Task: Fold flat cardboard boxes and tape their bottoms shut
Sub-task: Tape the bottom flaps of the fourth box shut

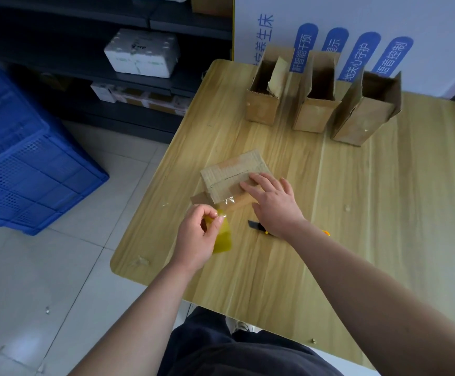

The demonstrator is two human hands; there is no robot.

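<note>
Cardboard lies under the right hand (272, 204): a small box (231, 172), bottom flaps turned up, sits near the middle of the bench (383, 213); the fingers are laid straight and press flat on its seam. The left hand (196, 237) is curled round a yellowish tape roll (223, 237), thumb and forefinger pinching at its upper edge, just off the box's near corner; a clear strip of tape (227, 200) runs from the box top toward the roll.

To my eye this is the taping step on the fourth box; three folded boxes (315, 104) stand open-topped in a row at the far edge. The next move seems to call for parting the strip from the roll; a black knife (256, 226) lies on the bench just beside the right wrist. The loose end would then want smoothing down the box side.

Behind the row leans a white board (383, 12) with blue panels of Chinese writing; "语音控制" reads plainly; "智能干预" is partly hidden by a flap; the rest is cut off. I can read no print on the boxes.
</note>
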